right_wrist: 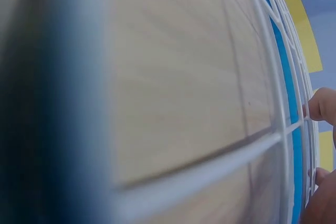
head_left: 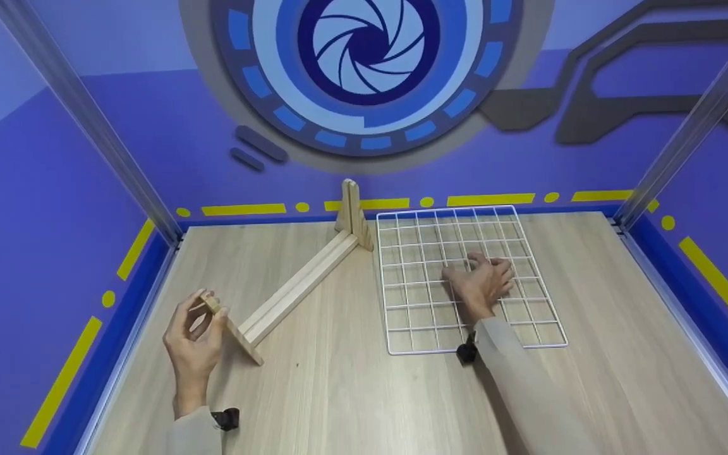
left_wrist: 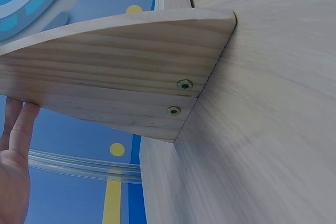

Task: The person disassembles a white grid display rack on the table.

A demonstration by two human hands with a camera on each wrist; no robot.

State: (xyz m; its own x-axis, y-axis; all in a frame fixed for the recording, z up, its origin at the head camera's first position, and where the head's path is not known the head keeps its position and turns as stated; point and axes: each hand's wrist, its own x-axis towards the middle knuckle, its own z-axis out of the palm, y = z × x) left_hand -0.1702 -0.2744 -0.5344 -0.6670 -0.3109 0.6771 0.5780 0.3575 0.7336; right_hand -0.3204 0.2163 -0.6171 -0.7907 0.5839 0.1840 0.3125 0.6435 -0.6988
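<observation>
On the left of the table stands a wooden rack frame (head_left: 301, 287), two long bars joining upright end pieces. My left hand (head_left: 193, 335) pinches the top of its near end piece (head_left: 244, 343) between thumb and fingers. The left wrist view shows that end piece's outer face (left_wrist: 126, 61) with two screw heads near its lower edge, and fingers at its side. To the right lies a white wire grid panel (head_left: 411, 297). Over its middle, my right hand (head_left: 481, 281) grips the wires with spread, bent fingers. In the right wrist view, fingertips (right_wrist: 317, 106) meet the wires (right_wrist: 281, 93).
The frame's far end piece (head_left: 352, 215) stands near the back wall, close to the grid's back left corner. Blue and purple walls with metal corner posts (head_left: 111, 151) enclose the wooden table (head_left: 351, 398) at the back and sides.
</observation>
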